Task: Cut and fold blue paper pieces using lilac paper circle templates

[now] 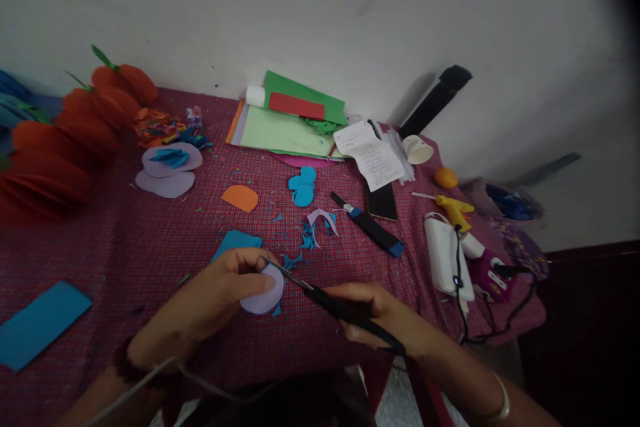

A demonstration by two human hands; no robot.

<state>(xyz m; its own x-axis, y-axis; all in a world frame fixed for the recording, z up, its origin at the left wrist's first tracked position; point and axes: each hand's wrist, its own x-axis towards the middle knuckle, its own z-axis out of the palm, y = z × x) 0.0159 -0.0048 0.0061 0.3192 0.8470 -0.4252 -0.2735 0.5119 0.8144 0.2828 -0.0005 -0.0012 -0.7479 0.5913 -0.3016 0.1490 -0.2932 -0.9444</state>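
Black scissors (327, 300), clasped by my right grip (373, 312), slant lengthwise toward the frame's upper left, my left grip (220, 287) pinching lilac paper (262, 300).

No legible txt, incl. handwritten note (373, 155).

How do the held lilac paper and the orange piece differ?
The lilac paper is held in the left hand, while the orange piece lies untouched. Scissors are at the lilac paper's edge, away from the orange piece. Both show curved edges.
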